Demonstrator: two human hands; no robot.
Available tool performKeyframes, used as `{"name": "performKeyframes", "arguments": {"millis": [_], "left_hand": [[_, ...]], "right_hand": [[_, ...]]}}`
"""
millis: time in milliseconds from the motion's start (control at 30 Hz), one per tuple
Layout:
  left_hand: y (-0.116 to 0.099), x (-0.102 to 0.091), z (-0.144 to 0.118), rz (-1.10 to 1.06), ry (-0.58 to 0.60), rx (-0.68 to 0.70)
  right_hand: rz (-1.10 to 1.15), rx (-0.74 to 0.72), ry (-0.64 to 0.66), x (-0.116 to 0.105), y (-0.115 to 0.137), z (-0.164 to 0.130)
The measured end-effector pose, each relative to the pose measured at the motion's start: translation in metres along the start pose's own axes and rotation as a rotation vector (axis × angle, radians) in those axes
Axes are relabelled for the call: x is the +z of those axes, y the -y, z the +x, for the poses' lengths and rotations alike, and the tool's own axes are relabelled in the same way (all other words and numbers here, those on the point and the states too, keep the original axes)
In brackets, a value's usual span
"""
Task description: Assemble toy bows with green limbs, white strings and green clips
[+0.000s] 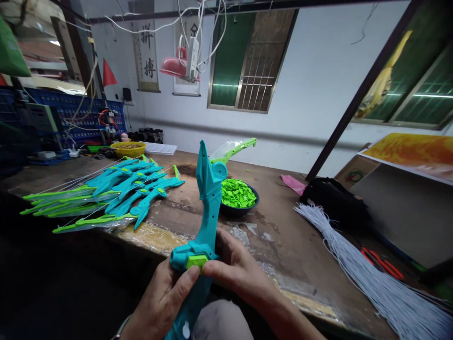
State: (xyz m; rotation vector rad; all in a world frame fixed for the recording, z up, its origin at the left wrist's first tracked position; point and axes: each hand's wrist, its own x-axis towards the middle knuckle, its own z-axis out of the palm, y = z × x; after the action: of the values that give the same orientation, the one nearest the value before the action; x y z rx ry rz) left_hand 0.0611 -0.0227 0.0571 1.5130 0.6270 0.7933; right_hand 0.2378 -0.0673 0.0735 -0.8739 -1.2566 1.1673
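Left hand: your left hand (161, 300) is wrapped around the lower limb of the teal toy bow (203, 222), thumb pressed up beside the green clip (197, 261) at the grip block.
Right hand: your right hand (235, 269) closes on the same block from the other side, its forefinger laid just against the green clip; both hands are pinching the bow, neither is spread.
Bow: it stands nearly upright between your hands at the near edge of the workbench (283, 236), its tip rising in front of the bowl.
Bowl: a dark bowl of green clips (238, 194) sits on the bench just behind the bow's upper limb.
Left of the bow: a fanned pile of finished bows (116, 193), teal and lime, lies on the bench; a yellow bowl (128, 148) stands well behind it.
Right of the bow: a bundle of white cords (371, 269) trails off the bench, red scissors (382, 263) beside it.
Doing it well: judged from the hold, the clip looks seated or nearly so; keep it square in its recess, press evenly with thumb and forefinger, and steady the limb with your left palm so that it cannot twist.
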Motion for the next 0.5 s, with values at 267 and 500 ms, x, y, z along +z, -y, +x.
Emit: {"name": "performKeyframes", "arguments": {"millis": [267,500], "left_hand": [[0.019,0.001,-0.010,0.078,-0.040,-0.018],[0.061,-0.003,-0.003,-0.200,-0.194,-0.227]], "right_hand": [[-0.447,-0.013,-0.071,0.003,-0.007,-0.016],[-0.429,-0.004,-0.093,-0.001,-0.032,0.001]]}}
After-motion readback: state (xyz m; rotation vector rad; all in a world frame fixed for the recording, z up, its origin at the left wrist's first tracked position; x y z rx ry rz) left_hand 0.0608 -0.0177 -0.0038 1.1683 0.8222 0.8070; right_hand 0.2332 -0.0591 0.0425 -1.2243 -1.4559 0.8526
